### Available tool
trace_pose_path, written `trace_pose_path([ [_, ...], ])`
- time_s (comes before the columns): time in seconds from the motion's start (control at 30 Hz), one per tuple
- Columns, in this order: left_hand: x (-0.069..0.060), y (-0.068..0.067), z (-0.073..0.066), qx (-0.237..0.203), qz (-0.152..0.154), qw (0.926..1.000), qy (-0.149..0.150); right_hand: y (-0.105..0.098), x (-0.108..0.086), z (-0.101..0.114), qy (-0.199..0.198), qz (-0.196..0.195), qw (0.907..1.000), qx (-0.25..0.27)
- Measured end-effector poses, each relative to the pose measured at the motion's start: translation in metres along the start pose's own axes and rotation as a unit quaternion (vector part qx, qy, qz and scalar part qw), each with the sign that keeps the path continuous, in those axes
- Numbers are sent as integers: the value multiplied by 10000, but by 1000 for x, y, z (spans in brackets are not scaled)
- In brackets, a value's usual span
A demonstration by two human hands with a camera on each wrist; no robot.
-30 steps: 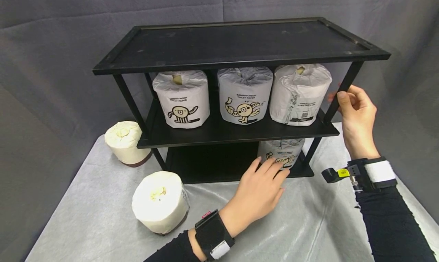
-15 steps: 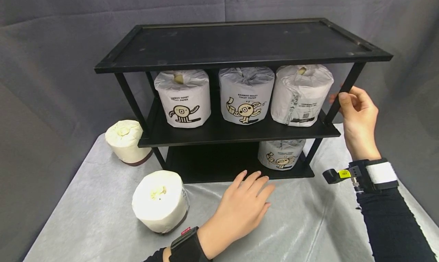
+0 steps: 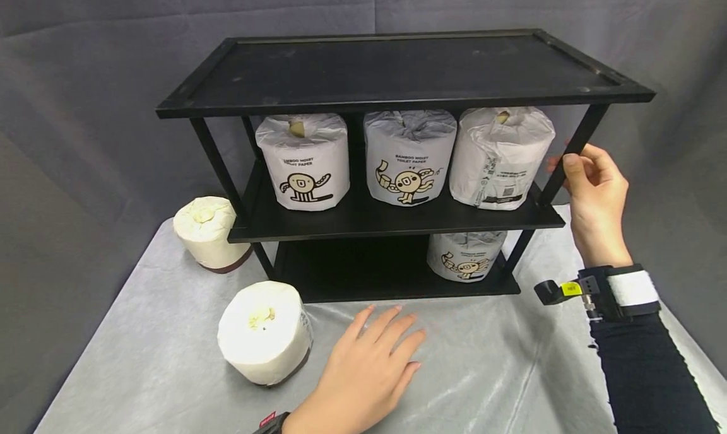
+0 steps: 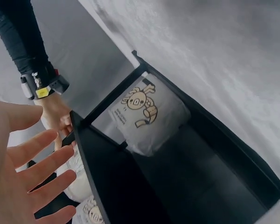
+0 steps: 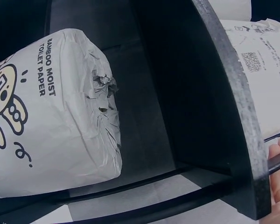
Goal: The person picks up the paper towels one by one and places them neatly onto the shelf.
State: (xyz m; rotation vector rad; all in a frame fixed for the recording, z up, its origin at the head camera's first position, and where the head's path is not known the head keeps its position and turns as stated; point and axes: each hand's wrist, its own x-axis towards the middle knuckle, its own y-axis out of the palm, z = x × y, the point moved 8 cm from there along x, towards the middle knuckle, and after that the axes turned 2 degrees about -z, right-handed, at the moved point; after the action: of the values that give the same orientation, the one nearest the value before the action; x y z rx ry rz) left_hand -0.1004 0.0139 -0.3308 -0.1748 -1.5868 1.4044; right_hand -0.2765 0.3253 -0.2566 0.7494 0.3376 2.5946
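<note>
My right hand (image 3: 597,200) grips the right front post (image 3: 588,123) of a black shelf rack (image 3: 397,71), thumb on the near side. Spread and relaxed, my left hand (image 3: 359,368) hovers over the cloth in front of the rack, holding nothing. On the bottom shelf, at its right end, stands a wrapped toilet paper roll (image 3: 466,258), apart from the left hand; the left wrist view shows its printed cartoon (image 4: 139,101). The middle shelf bears a left roll (image 3: 303,169), a centre roll (image 3: 410,163) and a right roll (image 3: 501,163), all in white wrappers.
Two cream-coloured rolls with brown bases stand on the grey cloth (image 3: 170,346): a near one (image 3: 264,333) left of my left hand, and a far one (image 3: 206,229) beside the rack's left side. A grey curtain (image 3: 102,106) hangs behind.
My left hand has drawn away from the bottom-shelf roll, moving left and toward me. The right hand keeps its grip on the post, and the rolls stay in place.
</note>
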Motion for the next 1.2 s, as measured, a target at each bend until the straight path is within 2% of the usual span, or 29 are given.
trace_pose_path([
  [0.17, -16, -13, 11, -15, -117, 9999, -67, 3, -1, 0, 17, 68, 10000, 13],
  [0.33, -27, -22, 22, -114, -285, 9994, -136, 5, -1, 1, 27, 81, 10000, -5],
  [0.57, -44, -31, 38, -174, -293, 9994, -111, 4, -2, 0, 62, 62, 9998, -176],
  [0.7, -55, -40, 43, 67, -539, 9983, 205, 3, -1, 0, 12, 29, 9998, -204],
  [0.8, -63, -48, 45, 342, -821, 9943, 591, 1, -1, 1, -7, -13, 9999, -141],
  [0.87, -70, -52, 48, 494, -911, 9918, 744, 0, -1, 1, 2, -34, 9999, -121],
  [1.0, -83, -54, 60, 559, -823, 9923, 733, 0, -1, 0, 6, -29, 10000, -87],
  [1.2, -102, -53, 77, 439, -480, 9960, 608, 0, -2, 1, -21, 33, 9998, -196],
])
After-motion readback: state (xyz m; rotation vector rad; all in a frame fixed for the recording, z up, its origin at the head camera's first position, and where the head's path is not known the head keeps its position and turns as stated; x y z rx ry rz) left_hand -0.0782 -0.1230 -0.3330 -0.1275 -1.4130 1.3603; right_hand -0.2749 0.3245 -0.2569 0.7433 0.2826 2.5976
